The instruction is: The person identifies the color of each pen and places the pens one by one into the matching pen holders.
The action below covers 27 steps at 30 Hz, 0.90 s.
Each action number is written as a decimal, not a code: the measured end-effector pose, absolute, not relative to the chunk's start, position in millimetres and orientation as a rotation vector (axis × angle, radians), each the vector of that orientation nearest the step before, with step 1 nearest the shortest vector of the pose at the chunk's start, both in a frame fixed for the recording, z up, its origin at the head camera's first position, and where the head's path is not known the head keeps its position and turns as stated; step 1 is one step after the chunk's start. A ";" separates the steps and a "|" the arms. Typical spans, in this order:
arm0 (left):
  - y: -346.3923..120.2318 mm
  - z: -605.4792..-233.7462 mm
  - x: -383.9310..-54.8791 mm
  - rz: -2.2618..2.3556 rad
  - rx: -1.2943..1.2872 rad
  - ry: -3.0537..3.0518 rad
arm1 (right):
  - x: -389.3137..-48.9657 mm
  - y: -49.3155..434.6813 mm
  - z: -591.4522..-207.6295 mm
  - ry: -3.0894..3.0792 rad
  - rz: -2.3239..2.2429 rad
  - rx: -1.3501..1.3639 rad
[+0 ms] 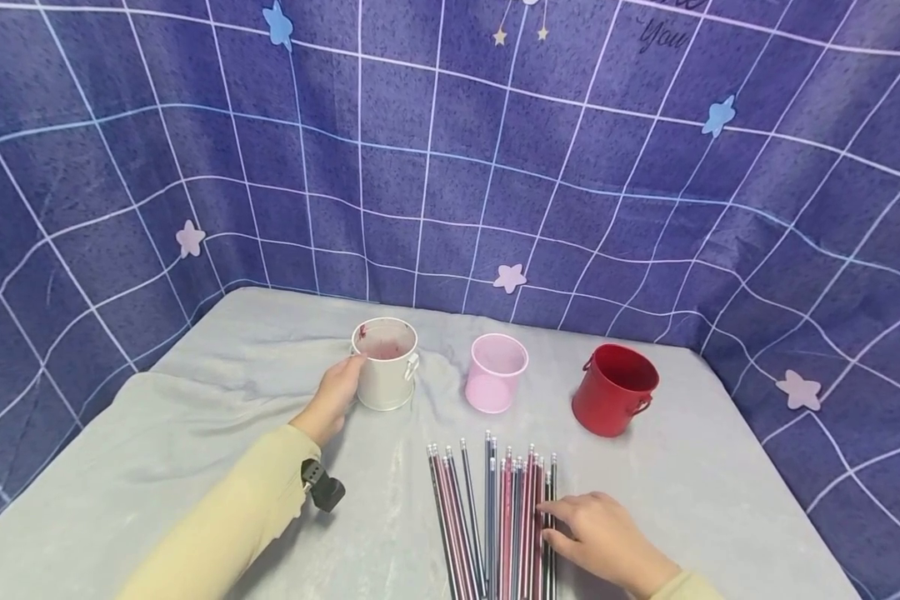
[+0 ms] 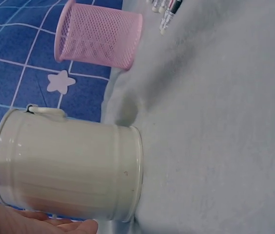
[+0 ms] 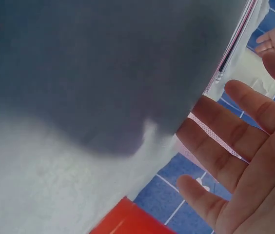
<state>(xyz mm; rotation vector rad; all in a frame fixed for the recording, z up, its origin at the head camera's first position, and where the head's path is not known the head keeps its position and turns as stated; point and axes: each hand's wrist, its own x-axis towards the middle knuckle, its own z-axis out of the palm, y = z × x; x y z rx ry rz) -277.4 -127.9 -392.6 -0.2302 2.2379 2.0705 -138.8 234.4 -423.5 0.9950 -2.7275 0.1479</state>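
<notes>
My left hand rests against the left side of a cream-white metal bucket, thumb at the rim. In the left wrist view its fingers lie along the bucket wall, partly hidden behind it. Below the buckets, a spread of dark, red and blue pencils lies on the cloth, eraser ends away from me. At the right edge of this spread is my right hand, its fingertips on the outermost pencils. The right wrist view shows that hand's fingers spread and loosely extended, with nothing gripped between them.
A pink mesh cup stands right of the white bucket. Farther right is a red bucket with side handles. Grey cloth covers the table, and a blue grid-patterned curtain rises behind it and at both sides.
</notes>
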 end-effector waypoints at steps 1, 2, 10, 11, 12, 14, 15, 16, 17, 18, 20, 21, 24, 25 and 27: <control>-127.7 -393.1 -278.2 2.072 -0.230 2.239 | -139.3 234.7 -423.2 -2.721 0.138 1.004; -128.0 -393.7 -279.1 2.075 -0.233 2.238 | -139.9 234.8 -422.7 -2.714 0.132 1.014; -128.1 -392.8 -284.6 2.095 -0.268 2.240 | -150.5 230.9 -418.4 -2.691 0.078 1.101; -127.7 -392.8 -284.7 2.095 -0.274 2.238 | -152.1 230.0 -418.3 -2.696 0.072 1.102; -127.1 -392.6 -284.8 2.093 -0.276 2.236 | -153.6 229.0 -418.3 -2.699 0.069 1.103; -126.0 -392.1 -285.3 2.092 -0.283 2.231 | -156.7 226.8 -418.1 -2.714 0.077 1.084; -125.7 -391.9 -285.5 2.088 -0.291 2.230 | -158.0 225.6 -418.3 -2.726 0.088 1.068; -125.1 -391.7 -285.7 2.084 -0.293 2.231 | -159.1 224.6 -418.3 -2.740 0.097 1.050; -124.8 -391.5 -286.4 2.081 -0.296 2.229 | -160.0 223.6 -418.3 -2.761 0.109 1.026; -124.5 -391.4 -287.1 2.078 -0.296 2.225 | -160.9 222.6 -418.4 -2.782 0.119 1.000; -124.1 -391.5 -288.6 2.073 -0.299 2.220 | -162.7 221.1 -418.4 -2.825 0.137 0.938; -124.0 -391.5 -289.2 2.069 -0.302 2.217 | -163.8 220.5 -418.7 -2.849 0.139 0.905; -123.9 -392.2 -290.8 2.068 -0.308 2.206 | -166.4 218.9 -418.9 -2.919 0.150 0.791; -123.7 -392.6 -291.0 2.069 -0.311 2.208 | -167.0 218.6 -418.7 -2.936 0.159 0.755; -123.2 -393.4 -291.8 2.071 -0.310 2.210 | -167.8 217.8 -418.0 -2.976 0.183 0.679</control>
